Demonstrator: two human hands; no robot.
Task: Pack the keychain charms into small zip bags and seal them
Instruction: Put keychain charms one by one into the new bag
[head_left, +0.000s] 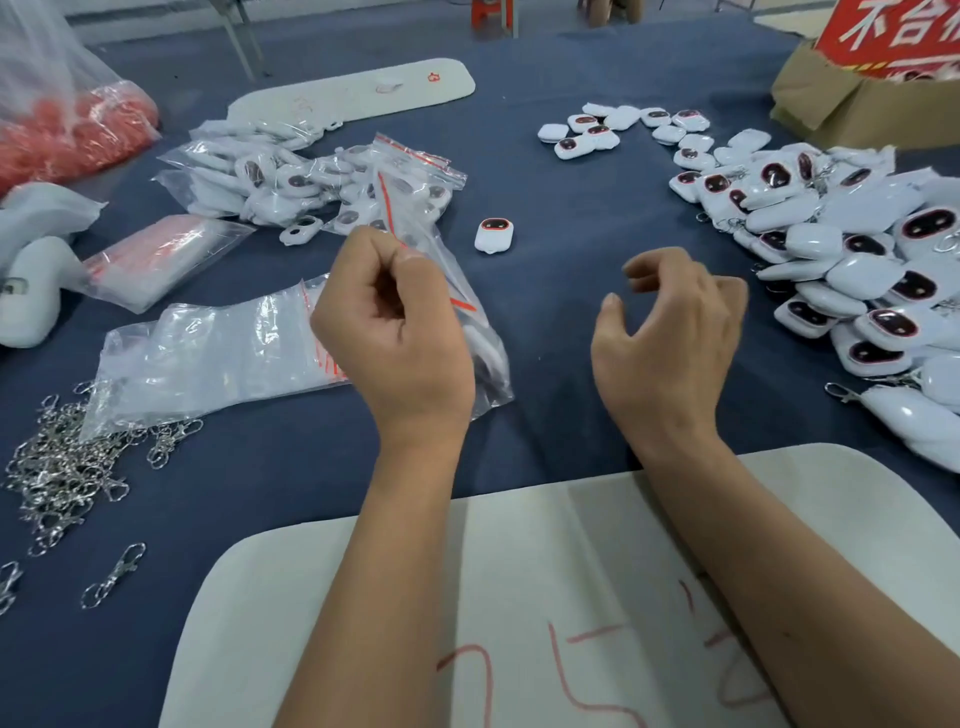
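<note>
Left hand (387, 317) pinches a zip bag (441, 270), long axis toward 11 o'clock. Right hand (670, 332) is empty, fingers apart. Charm pile (852, 260) at its 2 o'clock, so nearer it

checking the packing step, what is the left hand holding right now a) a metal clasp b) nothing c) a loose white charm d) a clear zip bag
d: the left hand is closed with fingers pinched on a clear zip bag with a red seal strip, while the right hand hovers open and empty over the blue table.
</note>
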